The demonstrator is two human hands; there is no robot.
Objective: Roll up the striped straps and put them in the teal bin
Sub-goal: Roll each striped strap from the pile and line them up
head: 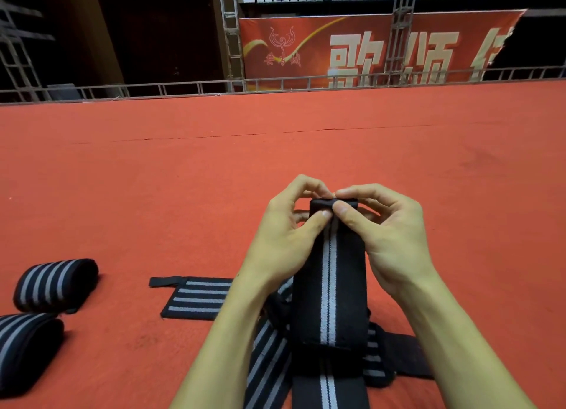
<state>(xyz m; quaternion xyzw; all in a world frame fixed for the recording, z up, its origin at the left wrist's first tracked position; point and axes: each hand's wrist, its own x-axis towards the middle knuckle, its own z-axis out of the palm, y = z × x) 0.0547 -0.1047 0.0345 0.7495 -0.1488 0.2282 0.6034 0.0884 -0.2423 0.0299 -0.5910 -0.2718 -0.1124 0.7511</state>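
A black strap with white centre stripes (329, 286) rises from the floor toward me. My left hand (288, 234) and my right hand (382, 228) pinch its folded top end between thumbs and fingertips. Beneath it several loose black-and-grey striped straps (199, 298) lie spread on the red carpet. Two rolled striped straps sit at the far left, one (56, 284) above the other (27, 347). No teal bin shows in the head view.
Red carpet (275, 151) stretches ahead to a metal railing (183, 88). Behind it hang a red banner (367, 50) with large characters and metal truss posts. A dark doorway stands at the back left.
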